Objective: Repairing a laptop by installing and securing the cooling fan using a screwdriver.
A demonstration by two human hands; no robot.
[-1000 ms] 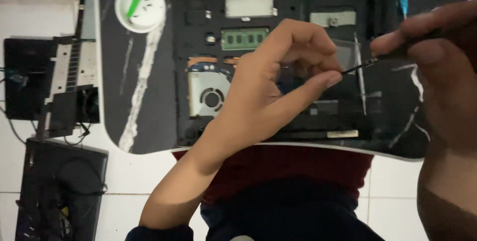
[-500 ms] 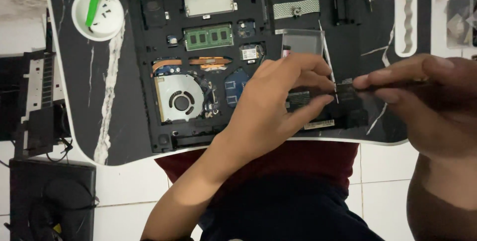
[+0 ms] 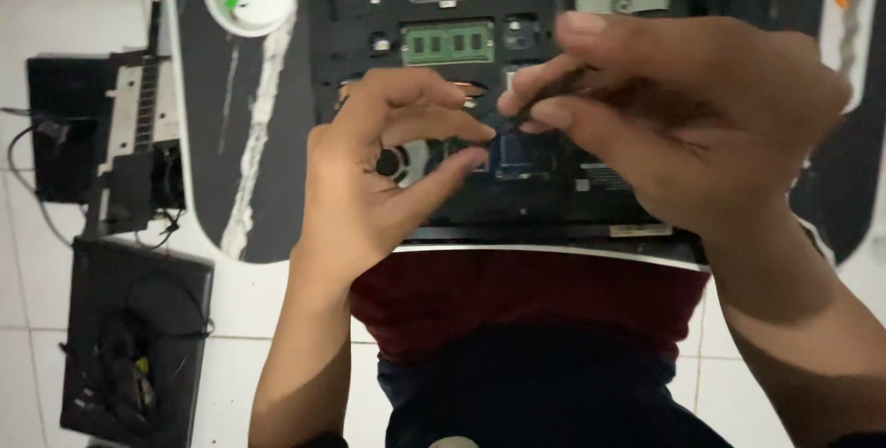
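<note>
Left hand w/ thumb and forefinger nearly closed, pinching sth too small to tell, right hand fingers closed on thin dark tool, light, stiff, probably slippery, over the opened laptop.

Bare forearms, no sleeves; dark red shirt over dark navy trousers.

**A makeshift electronics repair spot on a tiled floor**

It looked like a home repair corner. An opened laptop lay on a dark marbled mat, a white parts dish beside it, and dismantled laptop casings sat on white floor tiles.
</note>
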